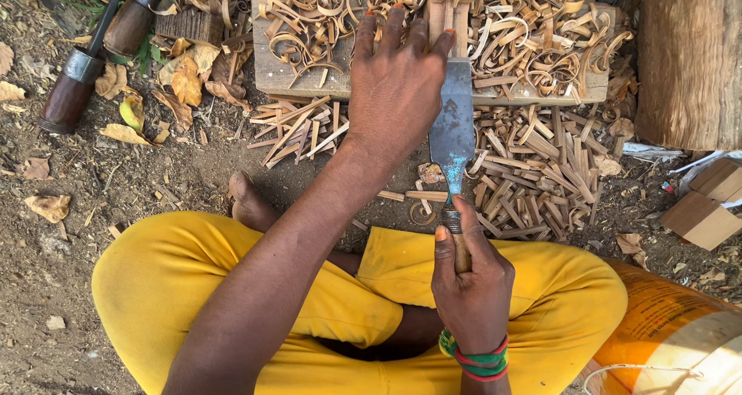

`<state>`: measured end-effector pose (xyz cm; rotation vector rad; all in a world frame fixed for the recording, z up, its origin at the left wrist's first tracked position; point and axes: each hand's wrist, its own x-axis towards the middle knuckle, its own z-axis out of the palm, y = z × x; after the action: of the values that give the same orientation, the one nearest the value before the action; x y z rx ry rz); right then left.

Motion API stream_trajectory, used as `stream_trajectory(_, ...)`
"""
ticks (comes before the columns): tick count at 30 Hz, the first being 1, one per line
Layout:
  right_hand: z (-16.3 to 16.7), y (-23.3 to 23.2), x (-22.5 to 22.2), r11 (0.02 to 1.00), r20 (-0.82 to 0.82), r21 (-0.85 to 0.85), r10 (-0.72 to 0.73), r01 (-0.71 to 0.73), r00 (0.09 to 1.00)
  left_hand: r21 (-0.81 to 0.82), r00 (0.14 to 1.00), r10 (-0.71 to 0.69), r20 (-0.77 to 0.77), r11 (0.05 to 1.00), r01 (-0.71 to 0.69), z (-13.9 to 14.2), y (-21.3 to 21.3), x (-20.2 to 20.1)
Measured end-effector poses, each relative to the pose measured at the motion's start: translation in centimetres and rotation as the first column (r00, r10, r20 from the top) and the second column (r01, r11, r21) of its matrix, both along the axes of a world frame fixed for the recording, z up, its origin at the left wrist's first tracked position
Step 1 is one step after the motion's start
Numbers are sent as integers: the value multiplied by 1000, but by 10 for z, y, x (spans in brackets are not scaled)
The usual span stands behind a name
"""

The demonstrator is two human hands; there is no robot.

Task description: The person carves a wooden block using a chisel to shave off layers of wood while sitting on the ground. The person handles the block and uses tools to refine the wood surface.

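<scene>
I am working a broad flat chisel (452, 128) over a thin wooden strip (448, 8) that is lying on a worn plank (278, 74) set on bare earth outdoors, with curled shavings (533, 43) heaped across the plank and short split sticks (533, 178) scattered on the ground (93, 202) in front of my crossed legs in yellow trousers (178, 279). The chisel's long axis is running straight away from me, its wide blade pointing forward onto the strip and its wooden handle pointing back toward my lap. My right hand (471, 275) is wrapping tightly around that handle, thumb up along it, wrist bent upward. My left hand (396, 82) is reaching forward on a straight arm, palm down, fingers spread and pressing on the plank and strip just beside the blade.
</scene>
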<state>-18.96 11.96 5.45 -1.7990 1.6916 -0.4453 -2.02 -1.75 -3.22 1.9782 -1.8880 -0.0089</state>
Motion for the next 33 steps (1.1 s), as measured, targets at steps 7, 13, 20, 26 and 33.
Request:
stream_trajectory(7,3,-2,4,1000,15,10,17,-18,1000,33,1000,2,2,999,-2,-4,2,-2)
stream_trajectory(13,9,-4,8,999,31,21,28,-29,999,-8,1000,-11,-9,1000,11,29,6,4)
stream_trajectory(20,6,-21,18,998,4,61,5,-5,1000,200,979,-201,-46,958,206,60,36,-21)
stream_trajectory(26,-4,-33,37,993,44,-100,73,-68,996,60,987,-159,-10,985,160,36,15,-16)
stream_trajectory(33,-20,-32,39,989,27,-146,38,-33,999,454,963,-107,-248,865,213,67,2,4)
